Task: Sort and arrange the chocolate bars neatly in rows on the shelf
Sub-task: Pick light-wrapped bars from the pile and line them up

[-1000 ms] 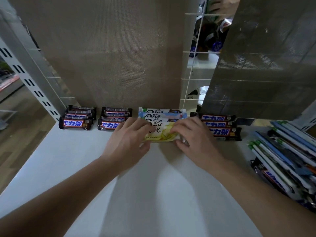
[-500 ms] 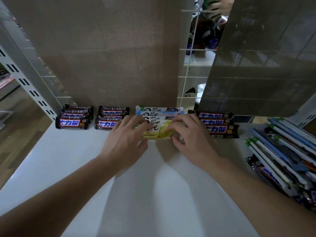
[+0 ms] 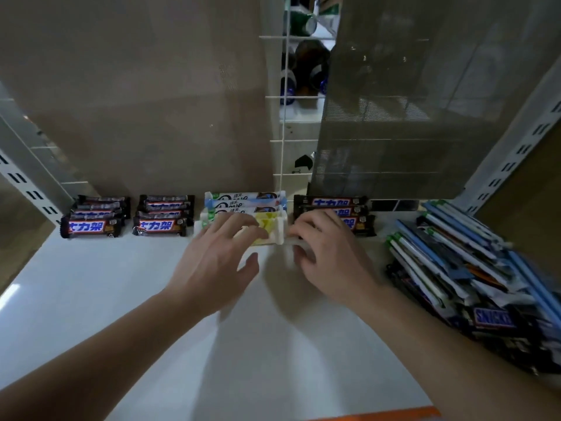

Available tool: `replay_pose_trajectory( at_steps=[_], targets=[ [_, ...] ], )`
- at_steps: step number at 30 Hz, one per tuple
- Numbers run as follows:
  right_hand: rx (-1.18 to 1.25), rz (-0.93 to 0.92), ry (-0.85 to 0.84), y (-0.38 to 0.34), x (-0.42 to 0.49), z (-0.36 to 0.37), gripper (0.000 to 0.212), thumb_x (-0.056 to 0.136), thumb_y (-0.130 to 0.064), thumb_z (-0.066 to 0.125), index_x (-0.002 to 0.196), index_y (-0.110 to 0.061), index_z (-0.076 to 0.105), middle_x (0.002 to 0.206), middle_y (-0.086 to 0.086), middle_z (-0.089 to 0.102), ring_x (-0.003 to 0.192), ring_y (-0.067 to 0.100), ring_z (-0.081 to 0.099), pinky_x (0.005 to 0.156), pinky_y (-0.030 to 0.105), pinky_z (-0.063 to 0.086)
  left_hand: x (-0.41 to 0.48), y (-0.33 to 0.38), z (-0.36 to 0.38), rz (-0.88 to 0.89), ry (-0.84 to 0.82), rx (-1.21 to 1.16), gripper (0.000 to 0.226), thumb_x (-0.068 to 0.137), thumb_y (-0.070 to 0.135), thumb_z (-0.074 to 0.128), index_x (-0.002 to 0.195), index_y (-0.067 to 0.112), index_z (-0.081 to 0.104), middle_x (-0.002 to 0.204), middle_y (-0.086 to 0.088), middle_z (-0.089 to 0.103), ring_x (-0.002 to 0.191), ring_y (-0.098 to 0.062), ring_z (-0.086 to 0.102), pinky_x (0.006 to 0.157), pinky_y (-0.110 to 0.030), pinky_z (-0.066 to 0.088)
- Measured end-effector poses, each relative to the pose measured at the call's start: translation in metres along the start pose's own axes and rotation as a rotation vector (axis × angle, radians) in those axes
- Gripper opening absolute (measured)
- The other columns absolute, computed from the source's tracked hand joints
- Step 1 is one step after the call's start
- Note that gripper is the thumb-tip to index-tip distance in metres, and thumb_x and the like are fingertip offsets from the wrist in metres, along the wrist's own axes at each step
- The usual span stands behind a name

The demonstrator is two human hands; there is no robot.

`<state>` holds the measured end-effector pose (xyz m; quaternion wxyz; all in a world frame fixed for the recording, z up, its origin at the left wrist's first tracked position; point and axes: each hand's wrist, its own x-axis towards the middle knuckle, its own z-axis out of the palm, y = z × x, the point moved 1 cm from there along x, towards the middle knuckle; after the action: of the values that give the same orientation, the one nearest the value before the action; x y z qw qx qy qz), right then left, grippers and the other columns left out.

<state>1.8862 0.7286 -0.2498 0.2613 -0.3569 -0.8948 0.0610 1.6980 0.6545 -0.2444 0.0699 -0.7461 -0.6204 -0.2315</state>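
A yellow-and-white chocolate bar [image 3: 267,225] lies at the front of a row of white-and-blue bars [image 3: 243,202] at the back of the white shelf [image 3: 115,299]. My left hand [image 3: 212,262] rests its spread fingers on the bar's left half, thumb off the wrapper. The curled fingers of my right hand [image 3: 328,256] pinch the bar's white right end. Dark Snickers bars stand in rows at the far left [image 3: 91,226], left of centre [image 3: 161,225] and right of the white row [image 3: 334,203]; my right hand covers part of that last row.
A loose pile of mixed bars [image 3: 455,262], blue-white wrappers over dark Snickers, fills the shelf's right side. Slotted metal uprights [image 3: 27,177] stand at both sides. A mesh back panel and a wire grid [image 3: 283,141] close the rear. An orange strip marks the front edge.
My left hand has loosened, its thumb coming off the yellow bar and its fingers spreading over it. My right hand has slid to the bar's right end. The bar sits closer against the row.
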Motion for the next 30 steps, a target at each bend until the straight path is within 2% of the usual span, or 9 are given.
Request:
replay_pose_trajectory(
  at_steps=[6, 11, 14, 18, 21, 25, 28, 30],
  targets=[
    [-0.008, 0.109, -0.047, 0.025, -0.034, -0.042, 0.038, 0.086, -0.021, 0.061, 0.124, -0.02, 0.061, 0.122, -0.007, 0.058, 0.117, 0.012, 0.046, 0.095, 0.03, 0.045, 0.016, 0.059, 0.008, 0.051, -0.061, -0.098, 0.04, 0.08, 0.032, 0.056, 0.119, 0.024, 0.063, 0.119, 0.008, 0.062, 0.113, -0.015, 0.054, 0.084, -0.033, 0.053],
    [-0.055, 0.198, -0.066, 0.044, -0.07, -0.082, 0.039, 0.093, -0.029, 0.054, 0.132, -0.026, 0.054, 0.132, -0.01, 0.053, 0.122, 0.008, 0.043, 0.097, 0.026, 0.042, 0.025, 0.105, 0.016, 0.101, -0.123, -0.089, 0.042, 0.081, 0.034, 0.062, 0.122, 0.026, 0.06, 0.121, 0.008, 0.061, 0.113, -0.015, 0.054, 0.086, -0.032, 0.052],
    [-0.095, 0.211, -0.056, 0.057, -0.09, -0.104, 0.034, 0.093, -0.029, 0.053, 0.127, -0.025, 0.058, 0.127, -0.008, 0.055, 0.118, 0.01, 0.046, 0.093, 0.026, 0.044, 0.033, 0.132, 0.019, 0.118, -0.141, -0.087, 0.044, 0.083, 0.035, 0.062, 0.127, 0.029, 0.056, 0.125, 0.01, 0.058, 0.117, -0.013, 0.051, 0.087, -0.03, 0.049],
    [-0.083, 0.245, -0.034, 0.08, -0.118, -0.13, 0.027, 0.094, -0.027, 0.054, 0.119, -0.021, 0.061, 0.116, -0.005, 0.056, 0.11, 0.014, 0.049, 0.085, 0.034, 0.049, 0.041, 0.163, 0.026, 0.139, -0.16, -0.1, 0.045, 0.084, 0.034, 0.061, 0.128, 0.029, 0.054, 0.129, 0.01, 0.055, 0.12, -0.014, 0.048, 0.089, -0.033, 0.05],
    [-0.095, 0.287, -0.014, 0.097, -0.139, -0.146, 0.028, 0.094, -0.028, 0.054, 0.12, -0.021, 0.06, 0.117, -0.006, 0.054, 0.111, 0.013, 0.049, 0.084, 0.032, 0.05, 0.046, 0.184, 0.033, 0.146, -0.184, -0.105, 0.044, 0.085, 0.034, 0.061, 0.128, 0.03, 0.053, 0.129, 0.011, 0.054, 0.121, -0.015, 0.048, 0.089, -0.033, 0.05],
    [-0.124, 0.403, 0.071, 0.119, -0.164, -0.162, 0.026, 0.091, -0.027, 0.056, 0.117, -0.023, 0.059, 0.11, -0.004, 0.054, 0.106, 0.016, 0.052, 0.082, 0.034, 0.05, 0.051, 0.211, 0.044, 0.136, -0.202, -0.131, 0.046, 0.086, 0.033, 0.06, 0.13, 0.033, 0.051, 0.13, 0.011, 0.054, 0.121, -0.013, 0.045, 0.088, -0.032, 0.049],
    [-0.267, 0.591, 0.063, 0.129, -0.184, -0.174, 0.041, 0.092, -0.028, 0.052, 0.133, -0.025, 0.049, 0.12, -0.001, 0.055, 0.11, 0.017, 0.05, 0.086, 0.03, 0.047, 0.058, 0.224, 0.051, 0.115, -0.239, -0.141, 0.047, 0.088, 0.033, 0.056, 0.133, 0.035, 0.046, 0.136, 0.013, 0.049, 0.125, -0.011, 0.04, 0.091, -0.031, 0.048],
    [-0.276, 0.666, 0.057, 0.131, -0.194, -0.176, 0.049, 0.092, -0.026, 0.051, 0.14, -0.023, 0.041, 0.124, 0.001, 0.052, 0.114, 0.018, 0.047, 0.09, 0.031, 0.045, 0.061, 0.231, 0.055, 0.111, -0.255, -0.148, 0.046, 0.088, 0.031, 0.056, 0.133, 0.032, 0.047, 0.135, 0.011, 0.05, 0.126, -0.012, 0.04, 0.092, -0.032, 0.048]
  ],
)
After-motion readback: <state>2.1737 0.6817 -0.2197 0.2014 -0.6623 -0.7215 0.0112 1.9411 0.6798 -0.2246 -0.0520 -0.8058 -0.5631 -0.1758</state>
